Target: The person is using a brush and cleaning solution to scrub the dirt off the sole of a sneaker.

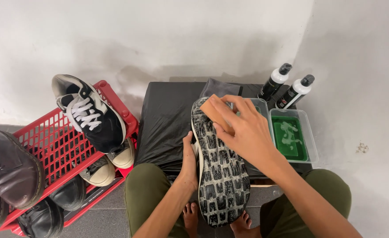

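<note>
Here, I grip the upturned shoe (221, 176) over my knees with my left hand (188, 156), while my right hand (243, 130) presses a tan sponge (215, 109) to its sole. Just right of the shoe, a clear tub (311, 145) holds green liquid; left, a red crate (49, 145) holds other shoes.

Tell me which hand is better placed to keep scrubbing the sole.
Probably the right hand: its fingers already press the tan brush block on the toe end of the shoe sole. The left hand grips the shoe's side, steadying it.
</note>
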